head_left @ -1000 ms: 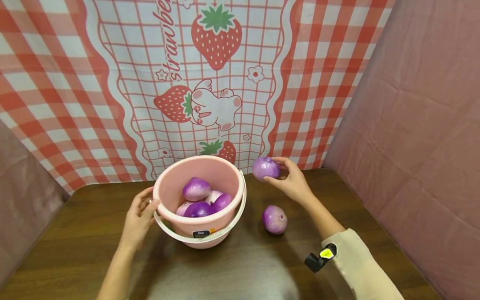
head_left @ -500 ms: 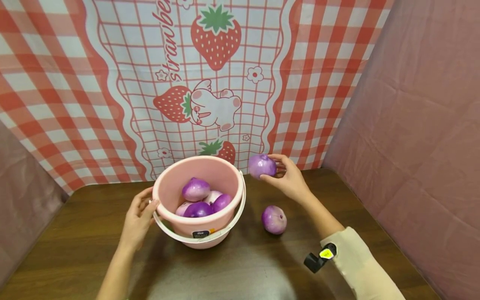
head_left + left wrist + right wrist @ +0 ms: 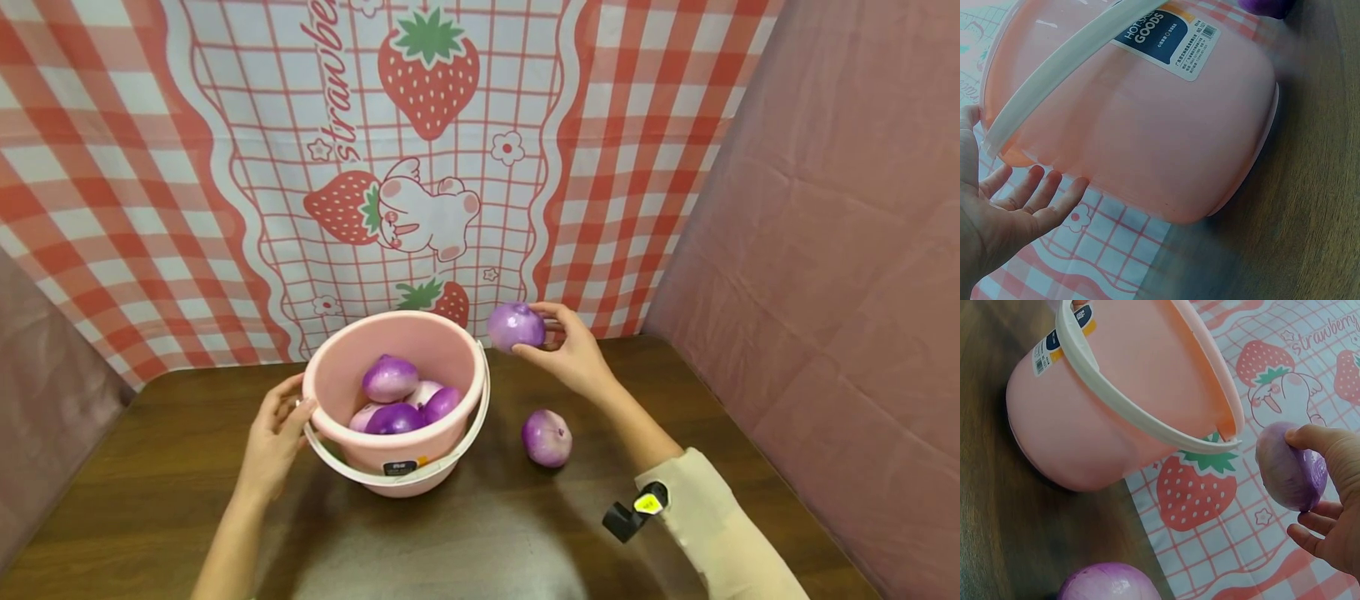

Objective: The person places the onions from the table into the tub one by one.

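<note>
At the left of the head view, my left hand (image 3: 272, 437) holds the rim of a pink bucket (image 3: 420, 454); its thumb lies at the rim. In the left wrist view the fingers (image 3: 1054, 187) lie along the bucket's outer wall, below the rim. Several purple onions (image 3: 391, 379) are piled inside the bucket. My right hand (image 3: 573, 354) grips another purple onion (image 3: 516, 327) between thumb and fingers, raised to the right of the bucket's rim. In the right wrist view this onion (image 3: 1285, 465) shows beside the white bucket handle (image 3: 1129, 409).
One more purple onion (image 3: 547, 438) lies on the dark wooden table (image 3: 135, 492), right of the bucket. A strawberry-print cloth (image 3: 517, 208) hangs behind the table. Pink cloth (image 3: 832, 275) hangs on the right side.
My right hand has moved slightly left and up with the onion, closer to the bucket. The left hand and the bucket stay in place.
</note>
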The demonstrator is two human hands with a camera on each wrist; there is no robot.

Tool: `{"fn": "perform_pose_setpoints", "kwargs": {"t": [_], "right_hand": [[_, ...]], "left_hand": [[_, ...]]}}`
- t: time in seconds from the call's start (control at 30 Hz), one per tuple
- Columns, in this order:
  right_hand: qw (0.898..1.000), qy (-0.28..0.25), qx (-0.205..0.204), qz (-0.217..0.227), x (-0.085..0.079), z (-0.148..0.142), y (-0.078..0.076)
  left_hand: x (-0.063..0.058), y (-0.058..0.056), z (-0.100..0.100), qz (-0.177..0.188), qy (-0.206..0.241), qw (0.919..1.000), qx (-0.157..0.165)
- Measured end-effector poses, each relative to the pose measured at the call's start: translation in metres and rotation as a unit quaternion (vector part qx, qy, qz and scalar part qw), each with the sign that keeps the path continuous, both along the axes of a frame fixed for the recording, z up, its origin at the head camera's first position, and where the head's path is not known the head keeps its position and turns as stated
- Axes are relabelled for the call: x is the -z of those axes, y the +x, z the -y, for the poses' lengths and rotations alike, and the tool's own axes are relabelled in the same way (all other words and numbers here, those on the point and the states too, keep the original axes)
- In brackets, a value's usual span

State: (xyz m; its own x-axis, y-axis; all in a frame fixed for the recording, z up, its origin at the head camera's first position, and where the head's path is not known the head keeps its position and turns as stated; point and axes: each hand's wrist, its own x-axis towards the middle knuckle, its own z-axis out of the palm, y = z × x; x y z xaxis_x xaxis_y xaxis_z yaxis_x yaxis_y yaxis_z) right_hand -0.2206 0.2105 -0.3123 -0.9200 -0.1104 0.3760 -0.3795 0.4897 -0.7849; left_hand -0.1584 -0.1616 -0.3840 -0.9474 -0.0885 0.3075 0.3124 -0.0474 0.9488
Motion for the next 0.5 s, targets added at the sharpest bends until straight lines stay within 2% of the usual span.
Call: {"fn": "perform_pose_setpoints", "kwargs": {"t": [0.33, 0.4, 0.5], "right_hand": [[1.0, -0.011, -0.01, 0.018, -0.011, 0.016, 0.006], [1.0, -0.01, -0.013, 0.007, -0.005, 0.015, 0.0], [1.0, -0.004, -0.02, -0.004, -0.005, 0.019, -0.001]], "left_hand": [[0.001, 0.0, 0.001, -0.001, -0.002, 1.0, 0.001], [0.001, -0.001, 0.001, -0.002, -0.002, 1.0, 0.001], [0.001, -0.001, 0.0, -0.002, -0.003, 1.0, 0.001]]}}
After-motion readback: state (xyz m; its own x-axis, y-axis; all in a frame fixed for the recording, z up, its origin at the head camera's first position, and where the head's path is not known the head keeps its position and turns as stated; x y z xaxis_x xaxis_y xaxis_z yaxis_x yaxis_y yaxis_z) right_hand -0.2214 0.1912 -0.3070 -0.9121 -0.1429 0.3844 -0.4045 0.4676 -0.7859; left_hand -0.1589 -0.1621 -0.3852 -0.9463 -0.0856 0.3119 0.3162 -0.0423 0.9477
